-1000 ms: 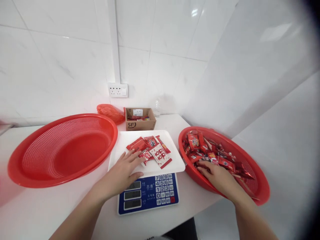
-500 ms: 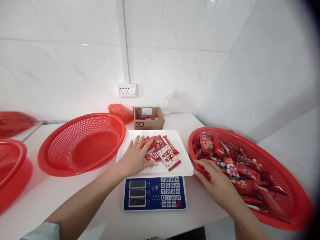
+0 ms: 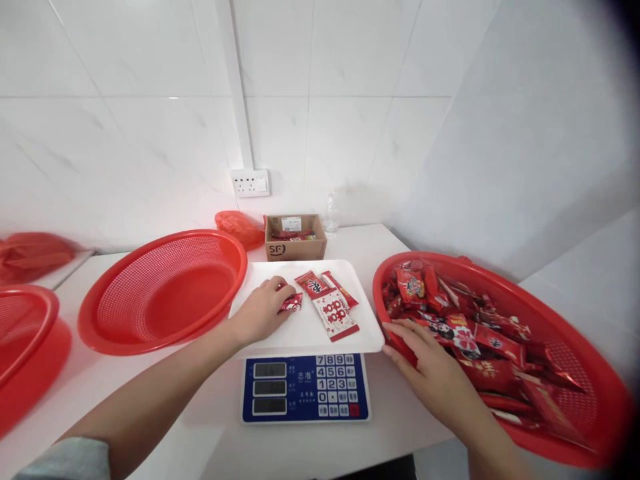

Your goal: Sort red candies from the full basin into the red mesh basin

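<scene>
My left hand [image 3: 261, 312] is over the left half of the white tray [image 3: 367, 337], its fingers closed on a small red-and-white snack packet [image 3: 293, 303]. Part of that packet is hidden under the fingers. To its right on the tray lie a white packet with red lettering [image 3: 334, 315], a red packet [image 3: 313, 283] and another red packet [image 3: 345, 293], overlapping. The tray sits on a digital scale [image 3: 306, 390] with a blue keypad. At the right, my right hand [image 3: 427, 363] grips the near-left rim of a red basket [image 3: 580, 360] heaped with red snack packets.
Left of the tray stands a red perforated basket [image 3: 165, 293]; another red basket [image 3: 30, 300] is at the far left. Behind the tray are a cardboard box [image 3: 296, 249] with packets inside, a red plastic bag [image 3: 241, 229] and a clear bottle [image 3: 331, 212], all near the tiled wall.
My left hand has gone from spread over the packets to closed on some, drawing them left, away from the others. My right hand keeps its place on the basket rim.
</scene>
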Tool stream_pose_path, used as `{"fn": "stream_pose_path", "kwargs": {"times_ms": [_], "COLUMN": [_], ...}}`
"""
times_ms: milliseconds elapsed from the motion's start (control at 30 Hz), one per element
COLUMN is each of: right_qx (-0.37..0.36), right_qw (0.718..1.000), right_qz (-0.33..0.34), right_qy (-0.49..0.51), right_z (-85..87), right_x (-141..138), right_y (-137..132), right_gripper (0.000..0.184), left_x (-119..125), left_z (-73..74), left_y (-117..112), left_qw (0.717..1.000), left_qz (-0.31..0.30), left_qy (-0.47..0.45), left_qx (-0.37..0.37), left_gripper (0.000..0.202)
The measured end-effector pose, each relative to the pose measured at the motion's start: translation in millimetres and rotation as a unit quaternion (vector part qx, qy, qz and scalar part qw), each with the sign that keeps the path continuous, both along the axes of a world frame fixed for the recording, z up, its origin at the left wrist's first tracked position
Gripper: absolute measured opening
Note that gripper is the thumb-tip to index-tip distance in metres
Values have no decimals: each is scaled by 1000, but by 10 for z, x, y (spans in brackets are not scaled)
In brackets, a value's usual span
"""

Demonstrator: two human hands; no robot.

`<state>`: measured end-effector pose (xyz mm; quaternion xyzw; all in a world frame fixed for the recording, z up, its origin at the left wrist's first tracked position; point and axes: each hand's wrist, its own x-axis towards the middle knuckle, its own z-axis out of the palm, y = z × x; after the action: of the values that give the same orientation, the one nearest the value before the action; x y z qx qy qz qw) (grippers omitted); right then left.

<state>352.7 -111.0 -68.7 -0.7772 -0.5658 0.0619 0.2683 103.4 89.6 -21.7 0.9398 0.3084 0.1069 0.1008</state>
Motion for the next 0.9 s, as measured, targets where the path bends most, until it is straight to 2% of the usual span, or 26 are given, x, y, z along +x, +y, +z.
{"fn": "stream_pose_path", "kwargs": {"times_ms": [133,200,267,367,467,533,567,600,767,900], "right_qx": [6,9,8,2,-7,-18,-23,-26,-32,-43], "right_qw": [1000,1000,1000,1000,1000,1000,1000,1000,999,999], "right_qz": [4,9,10,8,7,8,7,6,10,18], "right_qy": [1,2,3,6,8,10,12,13,7,0], "right_z": [-7,-3,2,9,17,19,17,13,-13,5], "right_x": [5,1,-4,-12,-17,-17,-16,-14,-6,-16], "right_y": [-2,-2,-2,-2,-1,0,2,4,16,10], "right_gripper": [42,42,44,46,48,50,50,51,50,49], "left_x": [-256,-449,-656,-913,-972,-849,-740,-605,226,714], "left_z": [210,338,423,427,332,264,237,214,143,59], "left_y": [104,186,288,446,511,460,407,342,24,-30], "left_qw": [996,988,976,964,961,970,979,988,996,992], "left_qz": [72,133,210,258,264,227,185,130,-24,-86], "left_qy": [-45,-55,-20,45,67,74,77,77,86,86], "left_qx": [33,50,58,46,45,41,35,15,-31,-30], "left_gripper": [23,28,33,39,50,56,58,60,75,91]}}
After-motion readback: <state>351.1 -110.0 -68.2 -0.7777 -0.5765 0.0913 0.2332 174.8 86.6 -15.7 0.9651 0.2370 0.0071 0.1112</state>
